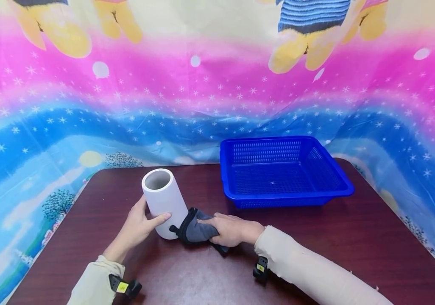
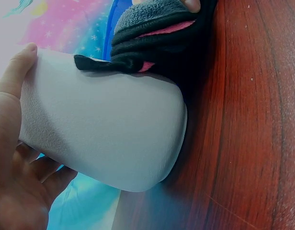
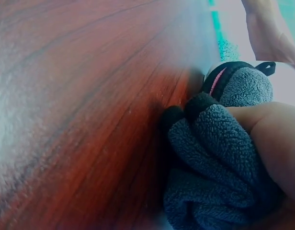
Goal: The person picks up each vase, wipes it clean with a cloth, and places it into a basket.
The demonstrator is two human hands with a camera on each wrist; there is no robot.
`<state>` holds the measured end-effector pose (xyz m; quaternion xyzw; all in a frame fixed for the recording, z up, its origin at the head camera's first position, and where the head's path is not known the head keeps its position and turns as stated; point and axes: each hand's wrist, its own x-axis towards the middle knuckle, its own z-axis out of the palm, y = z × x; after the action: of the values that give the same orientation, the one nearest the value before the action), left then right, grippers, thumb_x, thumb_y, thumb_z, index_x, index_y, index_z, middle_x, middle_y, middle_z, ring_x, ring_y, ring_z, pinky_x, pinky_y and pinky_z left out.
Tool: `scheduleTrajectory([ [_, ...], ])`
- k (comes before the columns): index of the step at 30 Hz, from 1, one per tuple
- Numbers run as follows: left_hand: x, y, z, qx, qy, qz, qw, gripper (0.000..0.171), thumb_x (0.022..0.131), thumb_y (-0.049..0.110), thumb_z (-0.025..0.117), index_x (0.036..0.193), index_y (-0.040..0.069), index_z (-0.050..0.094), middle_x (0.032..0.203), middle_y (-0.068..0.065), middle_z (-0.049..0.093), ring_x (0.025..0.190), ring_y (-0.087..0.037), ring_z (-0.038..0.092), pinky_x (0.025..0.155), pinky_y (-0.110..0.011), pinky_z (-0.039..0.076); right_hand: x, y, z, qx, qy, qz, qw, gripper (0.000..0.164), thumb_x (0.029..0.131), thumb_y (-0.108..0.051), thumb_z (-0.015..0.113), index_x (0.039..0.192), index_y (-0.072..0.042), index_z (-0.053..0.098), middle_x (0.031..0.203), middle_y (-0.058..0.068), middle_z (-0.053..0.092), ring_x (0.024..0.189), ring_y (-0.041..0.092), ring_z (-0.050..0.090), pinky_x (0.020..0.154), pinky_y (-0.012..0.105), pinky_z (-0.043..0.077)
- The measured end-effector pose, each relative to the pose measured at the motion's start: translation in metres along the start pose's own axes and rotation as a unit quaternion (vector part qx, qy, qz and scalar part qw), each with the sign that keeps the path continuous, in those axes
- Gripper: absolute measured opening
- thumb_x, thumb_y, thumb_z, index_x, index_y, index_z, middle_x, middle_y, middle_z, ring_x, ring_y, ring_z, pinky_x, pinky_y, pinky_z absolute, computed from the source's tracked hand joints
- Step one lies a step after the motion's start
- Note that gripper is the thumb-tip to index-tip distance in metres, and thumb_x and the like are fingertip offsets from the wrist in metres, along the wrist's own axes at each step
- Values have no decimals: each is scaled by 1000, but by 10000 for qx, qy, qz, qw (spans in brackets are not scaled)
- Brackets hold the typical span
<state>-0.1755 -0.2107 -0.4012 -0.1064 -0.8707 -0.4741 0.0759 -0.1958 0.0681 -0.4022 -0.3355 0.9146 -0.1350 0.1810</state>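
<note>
A white cylindrical vase (image 1: 167, 207) with an open top stands on the table. My left hand (image 1: 138, 224) grips it from the left side, thumb across the front and the other fingers behind it. My right hand (image 1: 230, 229) holds a bunched grey cloth (image 1: 198, 228) with black edging and a small black loop. The cloth lies against the vase's lower right side. In the left wrist view, pink strips show between the cloth's folds (image 2: 157, 28). Seen from the right wrist, the thumb presses on the folded terry fabric (image 3: 219, 153).
A blue plastic basket (image 1: 282, 199) with perforated walls stands at the back right of the dark red-brown table (image 1: 194, 279). A colourful printed curtain (image 1: 202, 101) hangs behind and along both sides of the table. Each wrist carries a small black camera (image 1: 261, 267).
</note>
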Motion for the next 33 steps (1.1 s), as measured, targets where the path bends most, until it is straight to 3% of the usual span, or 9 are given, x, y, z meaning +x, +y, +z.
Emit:
scheduleTrajectory([
  [10,0,1,0,46,41,41,10000,73,87,26,80,147,11,42,138,-17,60,122,-35,61,102,-58,51,-2,1,-3,-101,-104,57,9999,66,91,-27,72,150,-43,46,119,3,66,104,13,56,86,31,50],
  [18,1,-1,1,100,33,-11,9999,74,86,26,81,147,11,42,139,-17,59,123,-36,61,101,-59,52,-3,2,-4,-398,-164,60,9991,67,91,-31,70,150,-46,43,128,3,66,113,16,57,91,34,51],
  [28,0,1,-1,75,46,-7,10000,72,87,27,80,146,11,43,138,-17,60,122,-36,61,102,-58,52,-5,1,-6,-282,-157,80,9994,67,91,-31,71,150,-46,44,136,5,64,123,21,57,99,41,50],
  [33,0,0,0,93,30,-9,10000,73,87,27,80,147,11,43,138,-17,60,122,-35,61,102,-57,52,-5,6,-3,-88,-88,11,9999,66,91,-31,72,149,-47,45,123,3,65,109,15,58,90,34,50],
])
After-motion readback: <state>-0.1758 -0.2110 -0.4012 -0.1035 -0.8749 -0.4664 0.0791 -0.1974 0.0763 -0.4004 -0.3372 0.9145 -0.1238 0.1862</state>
